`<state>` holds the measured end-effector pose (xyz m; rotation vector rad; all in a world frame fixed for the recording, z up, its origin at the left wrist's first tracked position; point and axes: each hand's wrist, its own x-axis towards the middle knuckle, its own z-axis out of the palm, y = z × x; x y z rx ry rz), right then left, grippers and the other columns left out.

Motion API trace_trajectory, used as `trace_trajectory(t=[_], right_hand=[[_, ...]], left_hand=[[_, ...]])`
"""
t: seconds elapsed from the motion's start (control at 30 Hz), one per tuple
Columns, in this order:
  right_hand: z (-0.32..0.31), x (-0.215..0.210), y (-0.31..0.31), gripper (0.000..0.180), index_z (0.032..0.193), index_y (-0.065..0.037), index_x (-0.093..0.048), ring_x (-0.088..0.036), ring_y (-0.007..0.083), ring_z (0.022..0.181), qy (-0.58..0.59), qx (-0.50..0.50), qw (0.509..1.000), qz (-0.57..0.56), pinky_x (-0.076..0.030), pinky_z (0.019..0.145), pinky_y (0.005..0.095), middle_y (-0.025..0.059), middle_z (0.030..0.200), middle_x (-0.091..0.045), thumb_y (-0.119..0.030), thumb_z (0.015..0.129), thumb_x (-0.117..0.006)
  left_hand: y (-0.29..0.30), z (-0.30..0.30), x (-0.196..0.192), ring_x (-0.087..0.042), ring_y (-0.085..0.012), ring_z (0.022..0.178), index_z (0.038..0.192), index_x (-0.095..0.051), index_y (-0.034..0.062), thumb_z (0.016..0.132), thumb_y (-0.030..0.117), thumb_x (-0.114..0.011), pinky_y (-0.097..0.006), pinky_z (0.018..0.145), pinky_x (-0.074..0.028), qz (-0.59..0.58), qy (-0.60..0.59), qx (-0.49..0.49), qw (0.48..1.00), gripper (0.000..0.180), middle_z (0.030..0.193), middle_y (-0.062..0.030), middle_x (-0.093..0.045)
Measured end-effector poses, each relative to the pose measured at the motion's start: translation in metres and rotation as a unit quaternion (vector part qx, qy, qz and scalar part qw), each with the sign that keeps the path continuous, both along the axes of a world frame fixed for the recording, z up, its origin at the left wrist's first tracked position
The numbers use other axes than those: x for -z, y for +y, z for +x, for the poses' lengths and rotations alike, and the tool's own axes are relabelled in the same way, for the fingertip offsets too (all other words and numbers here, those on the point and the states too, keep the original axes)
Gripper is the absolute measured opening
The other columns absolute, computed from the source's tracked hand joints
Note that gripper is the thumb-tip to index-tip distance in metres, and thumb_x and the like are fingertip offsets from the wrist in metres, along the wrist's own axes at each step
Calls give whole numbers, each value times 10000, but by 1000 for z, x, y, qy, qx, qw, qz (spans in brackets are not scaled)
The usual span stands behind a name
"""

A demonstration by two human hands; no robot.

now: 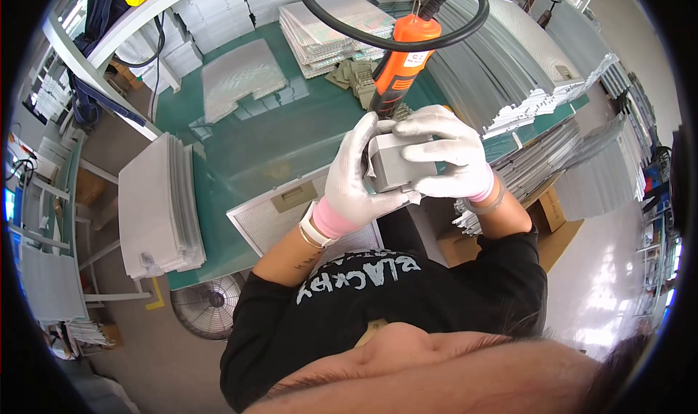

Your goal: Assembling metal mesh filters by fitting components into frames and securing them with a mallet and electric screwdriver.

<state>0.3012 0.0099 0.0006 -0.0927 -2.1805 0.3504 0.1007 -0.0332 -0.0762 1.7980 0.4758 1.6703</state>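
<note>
Both my hands, in white gloves with pink cuffs, hold a grey block-shaped piece (396, 165) above the near edge of the green table (254, 149). My left hand (349, 178) grips its left side and underside. Across its top and right side curl the fingers of my right hand (458, 156). Whether the piece is one solid block or a stack of small parts, I cannot tell. Just beyond my hands hangs an orange power screwdriver (411, 61), its tip hidden behind them. A framed mesh panel (265, 221) with a khaki latch plate lies below my left wrist.
Small khaki plates (358, 78) are heaped near the screwdriver. Behind them are stacked clear-wrapped panels (327, 29); a bubble-wrap sheet (243, 76) lies farther left. Wrapped panels stand at the left edge (153, 203), grey panels at right (483, 58). A floor fan (211, 305) and cardboard box (556, 228) are below.
</note>
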Motion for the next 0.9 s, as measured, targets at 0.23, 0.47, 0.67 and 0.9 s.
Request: trace_trajectory(t=[0.23, 0.47, 0.67, 0.9], right_hand=[[3, 8, 1, 445, 1123, -81, -722, -661, 378, 1020, 8, -30, 999, -8, -523, 884, 457, 193, 1234, -664, -227, 726, -858], [2, 7, -5, 442, 1125, -92, -719, -649, 386, 1055, -5, 13, 999, -32, -517, 911, 471, 195, 1267, -646, -218, 726, -863], [0, 17, -10, 417, 1155, -108, -711, -602, 390, 1172, 15, 5, 993, -119, -474, 993, 469, 241, 1347, -580, -227, 775, -836], [2, 37, -21, 442, 1218, -82, -696, -545, 386, 1264, 46, -26, 967, -249, -436, 1058, 468, 265, 1423, -501, -248, 819, -788]], left_hand=[[-3, -3, -1, -552, -300, 1253, 1541, -268, -11, 631, 205, -953, -415, 1067, -442, 7, 17, -24, 1000, 1160, 1368, -180, -527], [-2, -3, 0, -543, -303, 1237, 1533, -293, -3, 645, 178, -935, -417, 1045, -446, 18, 40, -59, 997, 1110, 1362, -166, -533], [-3, -7, -2, -574, -325, 1268, 1569, -232, 75, 679, 54, -913, -439, 1039, -473, 27, 58, -17, 998, 1120, 1427, -213, -487], [2, -6, -5, -577, -364, 1163, 1343, -515, 71, 644, 131, -894, -440, 989, -467, 109, 63, -69, 990, 797, 1360, -190, -551]])
